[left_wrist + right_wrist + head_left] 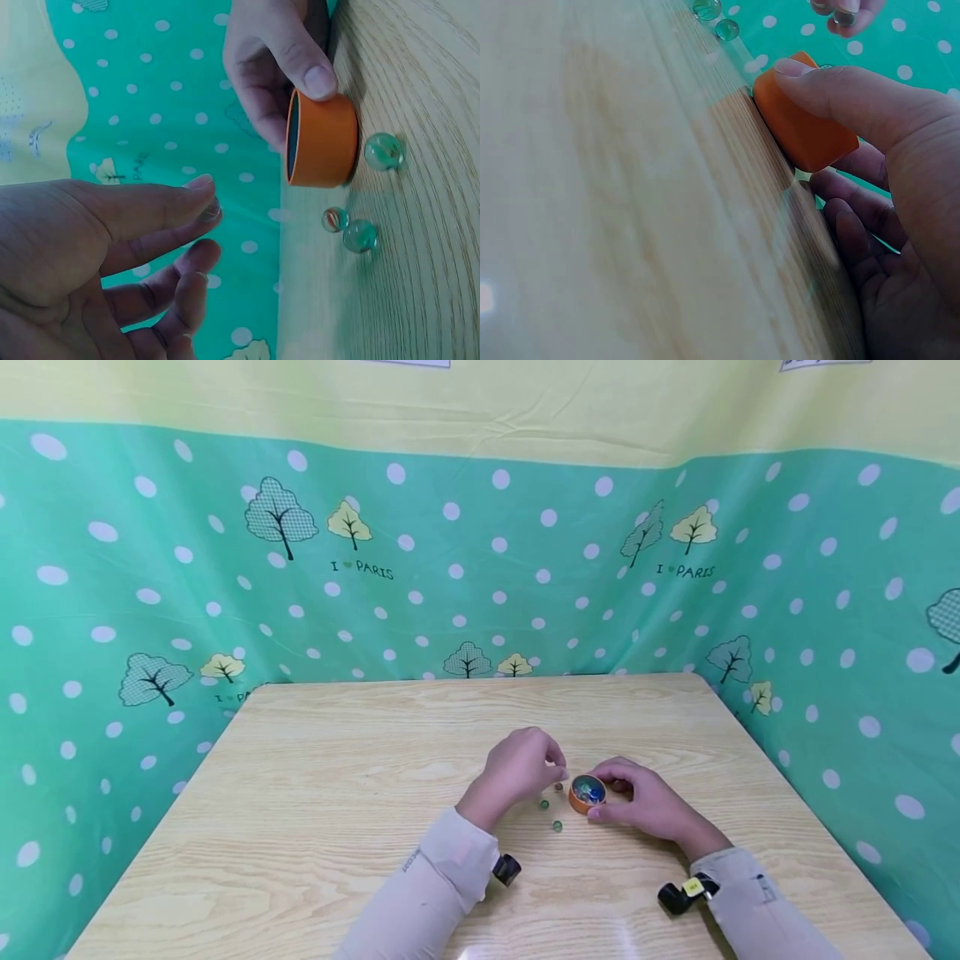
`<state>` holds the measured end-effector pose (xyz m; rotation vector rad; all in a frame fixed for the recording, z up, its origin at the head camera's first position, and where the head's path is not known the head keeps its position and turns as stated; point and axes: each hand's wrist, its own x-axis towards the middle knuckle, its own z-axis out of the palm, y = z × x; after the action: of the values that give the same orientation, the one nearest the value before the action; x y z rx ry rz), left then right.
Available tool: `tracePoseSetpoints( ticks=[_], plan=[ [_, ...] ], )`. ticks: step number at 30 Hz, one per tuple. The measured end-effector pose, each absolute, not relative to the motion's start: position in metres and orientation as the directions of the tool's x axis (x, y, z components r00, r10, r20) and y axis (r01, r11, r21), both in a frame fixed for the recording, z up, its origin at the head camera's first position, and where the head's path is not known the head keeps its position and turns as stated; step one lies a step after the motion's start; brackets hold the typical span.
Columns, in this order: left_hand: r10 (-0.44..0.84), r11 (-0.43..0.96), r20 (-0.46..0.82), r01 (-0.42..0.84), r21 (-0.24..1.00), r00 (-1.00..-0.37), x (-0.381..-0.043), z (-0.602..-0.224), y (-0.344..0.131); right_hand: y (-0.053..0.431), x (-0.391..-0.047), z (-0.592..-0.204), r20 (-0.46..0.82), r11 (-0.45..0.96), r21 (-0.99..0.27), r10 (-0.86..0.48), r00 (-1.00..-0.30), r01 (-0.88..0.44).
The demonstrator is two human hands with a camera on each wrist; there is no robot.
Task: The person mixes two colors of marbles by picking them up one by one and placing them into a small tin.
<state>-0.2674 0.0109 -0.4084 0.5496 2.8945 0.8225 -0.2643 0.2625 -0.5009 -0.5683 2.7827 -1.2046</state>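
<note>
Above the table, my left hand (522, 764) pinches a small clear glass marble (213, 211) between thumb and index finger. It is just left of a round orange tin (330, 142) that stands upright on the wood. My right hand (651, 800) grips this tin from the right, thumb at the near side and fingers round the far side. Several blue and green marbles (588, 791) lie inside it. Three loose marbles rest on the table left of the tin: two greenish ones (384, 151), (361, 235) and a smaller one with a reddish swirl (334, 219).
A light wood-grain table (337, 777) extends around both hands. Green dotted cloth (465, 560) with printed trees hangs behind it and along both sides. A small black camera (507, 869) sits at the left cuff and another (678, 897) at the right cuff.
</note>
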Motion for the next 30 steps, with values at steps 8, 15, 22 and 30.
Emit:
tracePoseSetpoints(
  ticks=[8,15,22,30],
  plan=[
    [0.36,0.763,0.103,0.356,0.54,-0.927,-0.268,-0.412,0.015,0.263,-0.264,-0.499,0.099,0.623,-0.713,-0.365,-0.926,-0.322],
    [0.352,0.751,0.181,0.392,0.531,-0.918,-0.268,-0.414,0.016,0.263,-0.263,-0.498,0.097,0.625,-0.712,-0.363,-0.927,-0.319],
    [0.372,0.75,0.183,0.41,0.519,-0.91,-0.265,-0.415,0.022,0.264,-0.263,-0.499,0.105,0.624,-0.71,-0.363,-0.926,-0.325],
    [0.384,0.759,0.163,0.411,0.506,-0.909,-0.263,-0.422,0.029,0.264,-0.263,-0.498,0.115,0.61,-0.717,-0.373,-0.921,-0.337]
  ],
)
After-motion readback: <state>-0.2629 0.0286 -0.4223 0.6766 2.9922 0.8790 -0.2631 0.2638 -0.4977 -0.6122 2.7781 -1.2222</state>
